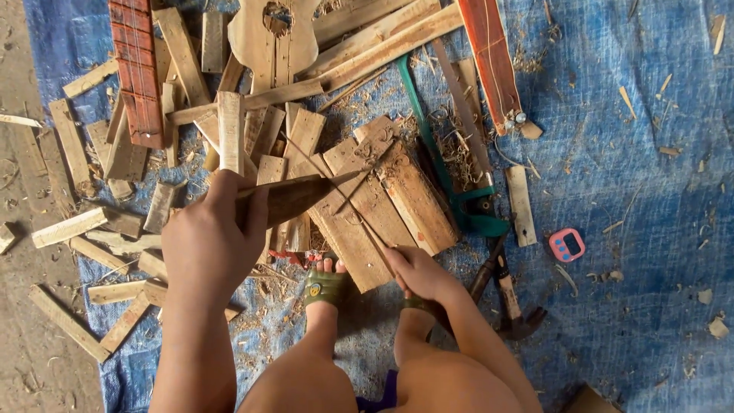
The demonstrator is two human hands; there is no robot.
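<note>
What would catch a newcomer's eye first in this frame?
Most striking is the left hand at centre-left, gripping a dark pointed piece of wood over a heap of pale wood offcuts on a blue tarp. The right hand holds a thin stick beside it. A small pink timer lies on the tarp at right.

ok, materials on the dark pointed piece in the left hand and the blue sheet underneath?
Dark pointed wedge-shaped piece in the left hand: looks like wood, unfinished, with visible grain, darker than the pale offcuts. Blue ground sheet: probably a woven plastic tarp, judging by its faint weave and creases, dusted with shavings.
</note>
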